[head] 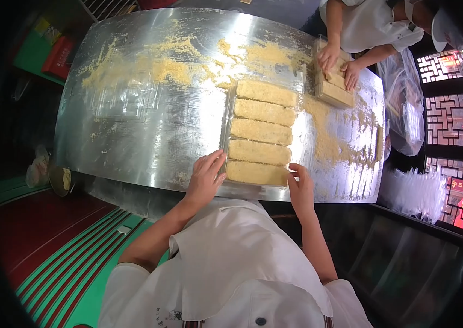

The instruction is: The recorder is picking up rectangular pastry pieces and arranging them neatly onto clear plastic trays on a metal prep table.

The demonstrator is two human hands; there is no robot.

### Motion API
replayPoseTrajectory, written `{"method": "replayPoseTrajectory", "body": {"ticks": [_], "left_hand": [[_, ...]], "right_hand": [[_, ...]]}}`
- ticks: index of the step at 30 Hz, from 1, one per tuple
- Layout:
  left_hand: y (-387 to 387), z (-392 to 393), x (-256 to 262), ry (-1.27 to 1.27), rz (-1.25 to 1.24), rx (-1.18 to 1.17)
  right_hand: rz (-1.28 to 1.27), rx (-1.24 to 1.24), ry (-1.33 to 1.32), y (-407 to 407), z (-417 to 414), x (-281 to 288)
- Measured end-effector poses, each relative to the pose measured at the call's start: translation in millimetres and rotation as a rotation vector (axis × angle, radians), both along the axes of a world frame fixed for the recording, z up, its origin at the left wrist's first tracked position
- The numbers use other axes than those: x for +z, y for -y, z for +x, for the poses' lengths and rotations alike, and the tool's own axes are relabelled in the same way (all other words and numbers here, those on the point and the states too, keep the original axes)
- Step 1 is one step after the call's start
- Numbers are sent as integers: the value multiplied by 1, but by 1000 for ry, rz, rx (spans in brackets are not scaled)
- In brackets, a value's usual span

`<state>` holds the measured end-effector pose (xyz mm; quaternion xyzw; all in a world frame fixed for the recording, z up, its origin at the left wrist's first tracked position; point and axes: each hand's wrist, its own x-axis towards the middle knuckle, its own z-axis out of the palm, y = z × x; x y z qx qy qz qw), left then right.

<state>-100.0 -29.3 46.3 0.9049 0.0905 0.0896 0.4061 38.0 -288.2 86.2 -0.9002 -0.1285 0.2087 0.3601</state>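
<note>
Several long pieces of powder-coated food (pixel 261 132) lie side by side in a clear plastic tray (pixel 226 123) on a metal tabletop (pixel 133 143). My left hand (pixel 206 174) rests at the tray's left edge near the lowest pieces, fingers spread. At the right end of the lowest piece is my right hand (pixel 301 180), its thumb and index finger curved around the corner; whether it grips the piece or the tray rim I cannot tell.
At the upper right, a co-worker's hands (pixel 351 74) press on similar pieces in another clear tray (pixel 334 98). Yellow powder (pixel 174 69) is scattered over the tabletop. Plastic bags (pixel 411 123) are beyond the right edge. A red box (pixel 58 57) stands at the upper left.
</note>
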Motion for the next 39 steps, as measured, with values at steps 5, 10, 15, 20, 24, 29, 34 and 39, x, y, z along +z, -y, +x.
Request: {"method": "replayPoseTrajectory", "body": {"ticks": [5, 10, 15, 20, 24, 29, 34, 39], "left_hand": [[11, 17, 11, 33, 167, -217], [21, 35, 13, -12, 261, -324], [20, 34, 6, -96, 264, -353], [14, 56, 12, -43, 268, -261], [11, 77, -5, -91, 312, -137], [8, 73, -10, -67, 273, -99], [-11, 43, -21, -173, 118, 107], [-64, -19, -45, -166, 16, 404]], "right_hand": [[-55, 42, 389, 24, -18, -5], [-276, 331, 434, 19, -35, -21], [-272, 276, 383, 15, -45, -21], [-45, 105, 366, 8, -26, -27], [161, -59, 149, -7, 6, -44], [134, -21, 72, -8, 21, -49], [151, -133, 171, 9, 40, -47], [277, 7, 447, -27, 65, -18]]}}
